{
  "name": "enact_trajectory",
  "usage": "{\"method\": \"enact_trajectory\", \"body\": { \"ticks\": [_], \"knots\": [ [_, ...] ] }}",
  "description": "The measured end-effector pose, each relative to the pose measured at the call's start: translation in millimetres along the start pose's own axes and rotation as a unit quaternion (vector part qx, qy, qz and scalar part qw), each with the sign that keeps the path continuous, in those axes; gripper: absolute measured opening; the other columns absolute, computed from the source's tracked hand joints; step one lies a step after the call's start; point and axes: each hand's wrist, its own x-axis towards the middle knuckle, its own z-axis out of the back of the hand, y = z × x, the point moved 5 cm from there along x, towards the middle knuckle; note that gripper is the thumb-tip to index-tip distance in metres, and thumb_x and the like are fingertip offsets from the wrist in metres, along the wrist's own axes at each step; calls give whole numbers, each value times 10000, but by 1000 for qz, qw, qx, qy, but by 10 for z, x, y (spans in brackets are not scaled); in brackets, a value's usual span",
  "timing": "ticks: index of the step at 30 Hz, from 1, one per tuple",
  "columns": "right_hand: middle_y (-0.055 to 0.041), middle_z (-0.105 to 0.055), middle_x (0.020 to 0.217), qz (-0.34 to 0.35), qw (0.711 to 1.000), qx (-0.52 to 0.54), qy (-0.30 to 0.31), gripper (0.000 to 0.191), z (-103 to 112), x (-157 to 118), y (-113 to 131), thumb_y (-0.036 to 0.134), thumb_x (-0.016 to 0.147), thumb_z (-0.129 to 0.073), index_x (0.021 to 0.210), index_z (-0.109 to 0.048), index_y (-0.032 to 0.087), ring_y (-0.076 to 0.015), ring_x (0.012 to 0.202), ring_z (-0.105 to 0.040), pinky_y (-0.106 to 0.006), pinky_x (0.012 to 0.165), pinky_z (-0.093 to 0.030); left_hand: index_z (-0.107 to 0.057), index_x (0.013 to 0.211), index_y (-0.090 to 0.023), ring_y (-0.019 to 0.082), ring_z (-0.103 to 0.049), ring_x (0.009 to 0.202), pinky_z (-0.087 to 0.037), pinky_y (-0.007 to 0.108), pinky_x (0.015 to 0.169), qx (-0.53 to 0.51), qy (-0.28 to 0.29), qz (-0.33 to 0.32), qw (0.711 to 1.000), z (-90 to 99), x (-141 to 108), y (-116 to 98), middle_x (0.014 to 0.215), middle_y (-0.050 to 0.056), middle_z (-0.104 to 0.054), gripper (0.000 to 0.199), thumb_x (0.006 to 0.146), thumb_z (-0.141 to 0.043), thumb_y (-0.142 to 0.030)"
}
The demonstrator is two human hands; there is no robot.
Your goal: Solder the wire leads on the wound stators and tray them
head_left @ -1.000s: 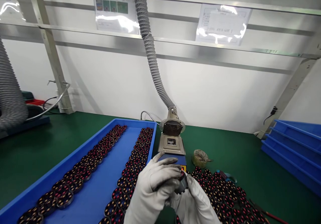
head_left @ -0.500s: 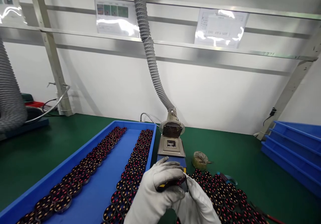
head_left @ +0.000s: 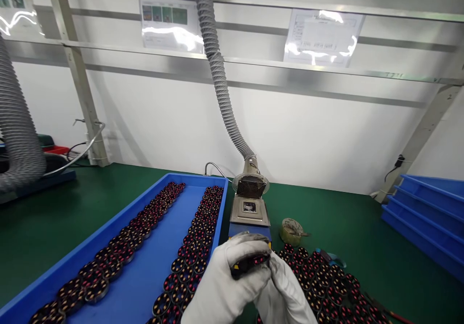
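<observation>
My left hand, in a white glove with darkened fingertips, is closed around a round black part with red and yellow dots. At the part's right edge, the gloved fingers of my right hand are pinched together against it. Just beyond both hands stands a small blue machine with a metal top and a square opening. To the right of my right hand, many loose round black parts of the same look lie in a pile on the green table. My left hand partly hides the held part.
A long blue tray with rows of round parts lies at left. A grey hose hangs down to a metal hood. A round tin stands right of the machine. Blue trays are stacked at far right.
My left fingers have lowered and closed further over the round black part. Both hands stay in about the same place; the whole view has shifted slightly.
</observation>
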Motion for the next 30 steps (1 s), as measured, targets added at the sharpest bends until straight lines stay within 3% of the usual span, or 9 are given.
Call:
{"method": "enact_trajectory", "body": {
  "ticks": [4, 8, 11, 14, 17, 20, 23, 27, 30],
  "knots": [
    [-50, -707, 838, -4, 1000, -10, 9, 219, -17, 3, 5, 360, 649, -765, 803, -706, 216, -213, 826, -642, -372, 804, -516, -657, 1026, -276, 218, -586, 1020, -461, 305, 904, 44, 7, -63, 997, 43, -29, -26, 1087, 39, -659, 211, 828, -589, -302],
    [-31, -707, 835, -8, 1000, -13, 0, 186, -2, -15, 15, 366, 628, -779, 753, -698, 254, -224, 856, -630, -372, 818, -516, -640, 1002, -271, 175, -590, 996, -445, 270, 905, 80, -16, -127, 989, 99, -73, -11, 1049, 15, -665, 192, 880, -498, -228],
    [-40, -706, 809, -24, 1000, -12, 6, 213, -10, -22, -2, 409, 630, -768, 764, -696, 261, -265, 908, -621, -410, 811, -521, -649, 978, -300, 164, -604, 950, -460, 248, 872, 53, -62, -75, 994, 158, -74, 40, 1003, -7, -670, 178, 879, -502, -280],
    [-53, -709, 869, -24, 1000, -1, 8, 257, -7, -27, -8, 434, 636, -754, 810, -699, 253, -282, 926, -621, -432, 832, -510, -671, 985, -311, 204, -609, 939, -483, 271, 844, -25, -15, -10, 1000, 101, -36, 38, 1026, 10, -665, 253, 776, -637, -450],
    [-53, -708, 932, -12, 1000, 6, 7, 275, 12, -33, -4, 419, 624, -767, 829, -704, 247, -277, 918, -627, -439, 867, -491, -713, 870, -307, 183, -626, 865, -503, 222, 753, -110, 15, 12, 994, 28, 3, -9, 960, 3, -682, 202, 689, -747, -390],
    [-64, -707, 935, -28, 999, -2, 18, 312, 21, -27, -47, 441, 624, -763, 860, -706, 245, -277, 839, -642, -452, 797, -518, -727, 749, -272, 169, -636, 796, -509, 201, 702, -187, -37, 37, 981, 16, 0, 40, 846, -1, -698, 75, 682, -760, -267],
    [-69, -709, 880, -39, 999, -21, 25, 318, 34, 2, -96, 459, 636, -748, 872, -708, 249, -270, 767, -645, -452, 751, -528, -701, 656, -231, 178, -639, 779, -511, 211, 724, -194, -99, 27, 976, 38, -38, 122, 732, 0, -694, 77, 673, -735, -165],
    [-64, -710, 791, -20, 999, -36, 14, 279, 69, 34, -101, 425, 604, -779, 801, -716, 238, -267, 797, -648, -428, 791, -509, -680, 657, -246, 161, -646, 784, -518, 187, 720, -223, -186, -4, 957, 180, -82, 181, 749, -23, -701, 75, 712, -732, -239],
    [-76, -706, 758, -37, 998, -33, 26, 313, 62, 18, -109, 477, 638, -738, 832, -711, 233, -263, 728, -654, -423, 684, -521, -706, 715, -248, 164, -652, 801, -510, 170, 738, -221, -216, -2, 951, 298, -74, 153, 790, -11, -708, 107, 670, -774, -317]
  ]
}}
